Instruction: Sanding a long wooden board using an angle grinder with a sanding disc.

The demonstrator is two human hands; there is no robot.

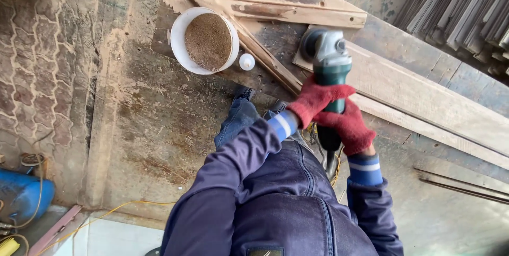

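Red gloves [339,113]; green-and-grey angle grinder [330,65]; white bucket [180,38] of brown sawdust [208,41]; navy jacket [275,203], blue-white striped cuffs [365,167].

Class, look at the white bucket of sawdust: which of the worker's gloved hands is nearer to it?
Left. The left hand grips the grinder right of the bucket; the right hand holds its handle, lower and farther away.

This is a rough woodworking yard or workshop. Long worn planks [424,94] lie across a stained concrete floor [143,123], with grey slats [466,7] stacked in the corner. A white bucket [180,44] holds sawdust, and a yellow power cable [106,214] trails past a blue tank [21,195]. A green angle grinder [328,68] sits over the boards.
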